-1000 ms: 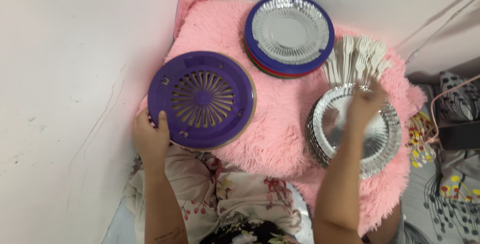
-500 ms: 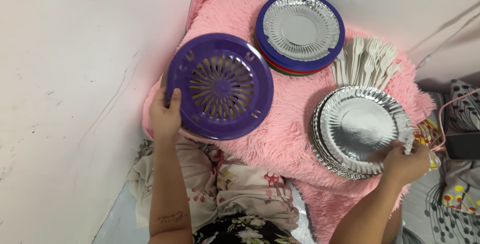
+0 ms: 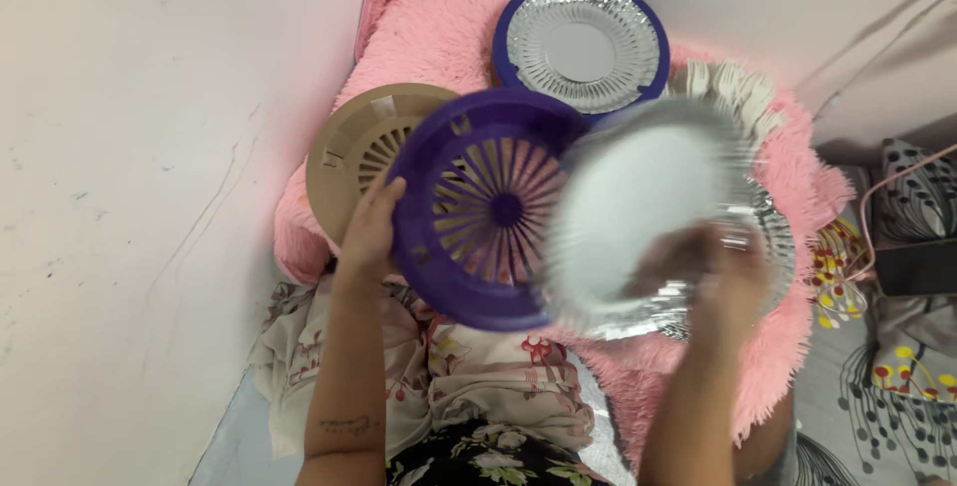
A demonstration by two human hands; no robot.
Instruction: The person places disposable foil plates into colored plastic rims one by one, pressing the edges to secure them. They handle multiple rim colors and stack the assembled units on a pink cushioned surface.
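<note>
Purple plate holder [image 3: 478,212] is now lifted at frame centre, left hand [image 3: 371,232] fingers gripping its rim; right hand [image 3: 723,282] has raised a blurred foil plate [image 3: 638,212] beside it, uncovering a tan holder [image 3: 354,162]

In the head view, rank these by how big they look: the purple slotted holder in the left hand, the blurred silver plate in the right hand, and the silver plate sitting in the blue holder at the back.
1. purple slotted holder
2. blurred silver plate, close to it in size; being lifted nearer the camera, so this ranking is unsure
3. silver plate in the blue holder, clearly smallest
</note>
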